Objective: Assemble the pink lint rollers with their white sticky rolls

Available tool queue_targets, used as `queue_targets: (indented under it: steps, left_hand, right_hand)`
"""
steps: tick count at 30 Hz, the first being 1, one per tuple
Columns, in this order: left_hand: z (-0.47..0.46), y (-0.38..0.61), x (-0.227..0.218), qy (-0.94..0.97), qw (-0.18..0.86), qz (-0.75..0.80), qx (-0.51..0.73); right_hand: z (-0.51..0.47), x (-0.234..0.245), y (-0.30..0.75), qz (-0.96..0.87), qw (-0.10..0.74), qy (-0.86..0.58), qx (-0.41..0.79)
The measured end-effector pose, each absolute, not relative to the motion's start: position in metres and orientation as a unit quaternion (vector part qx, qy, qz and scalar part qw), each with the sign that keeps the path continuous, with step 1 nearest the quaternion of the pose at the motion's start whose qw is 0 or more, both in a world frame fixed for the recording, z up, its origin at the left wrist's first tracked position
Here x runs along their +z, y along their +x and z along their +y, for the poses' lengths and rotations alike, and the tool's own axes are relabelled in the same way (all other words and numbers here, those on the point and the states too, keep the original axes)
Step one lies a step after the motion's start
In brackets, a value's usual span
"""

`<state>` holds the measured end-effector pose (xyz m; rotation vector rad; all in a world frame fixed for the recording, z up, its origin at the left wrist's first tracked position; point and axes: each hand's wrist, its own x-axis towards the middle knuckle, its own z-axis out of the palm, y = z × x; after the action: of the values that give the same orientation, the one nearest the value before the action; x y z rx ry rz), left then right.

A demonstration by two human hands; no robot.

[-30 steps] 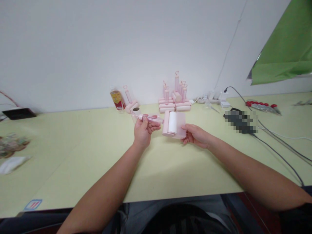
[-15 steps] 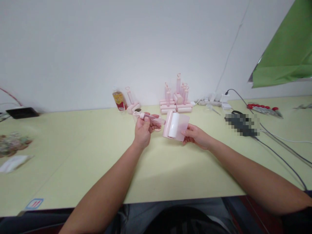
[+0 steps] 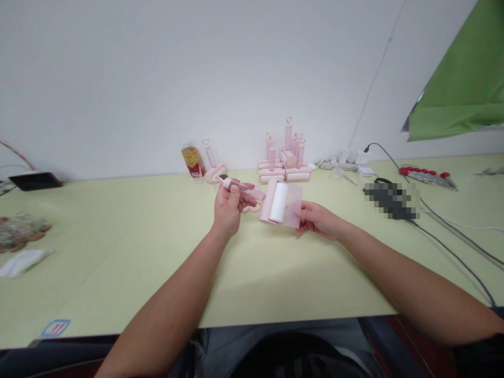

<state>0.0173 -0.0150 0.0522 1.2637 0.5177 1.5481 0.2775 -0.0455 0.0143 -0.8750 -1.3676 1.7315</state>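
A pink lint roller (image 3: 278, 203) with a white roll is held between my two hands, above the table. My left hand (image 3: 227, 208) is closed around its clear pink handle (image 3: 247, 192), which has a loop at the end. A pink cover sits along the left side of the roll, and a translucent pink flap (image 3: 293, 206) extends to its right. My right hand (image 3: 318, 218) pinches the edge of that flap, with the fingertips partly behind it. Pale pink round pieces (image 3: 251, 209) lie on the table below my left fingers, partly hidden.
Several more pink lint rollers (image 3: 271, 173) are stacked by the wall, and another (image 3: 214, 170) stands beside a yellow and red bottle (image 3: 192, 161). Cables and a pixelated dark object (image 3: 389, 199) lie at right, near a power strip (image 3: 340, 166). A dark phone-like device (image 3: 35, 181) lies at left.
Both hands have shifted slightly left with the lint roller, and its flap has tilted a little. The grips look the same.
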Motion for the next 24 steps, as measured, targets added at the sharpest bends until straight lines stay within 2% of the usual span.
queue_targets:
  steps: [12, 24]
  left_hand:
    - [-0.0183, 0.0191, 0.0559, 0.52, 0.528, 0.199, 0.641]
    - [-0.0214, 0.0197, 0.0604, 0.542, 0.508, 0.189, 0.643]
  right_hand:
    - [-0.0469, 0.0153, 0.278, -0.546, 0.363, -0.343, 0.673]
    - [-0.0456, 0.0133, 0.2731, -0.593, 0.433, -0.354, 0.578]
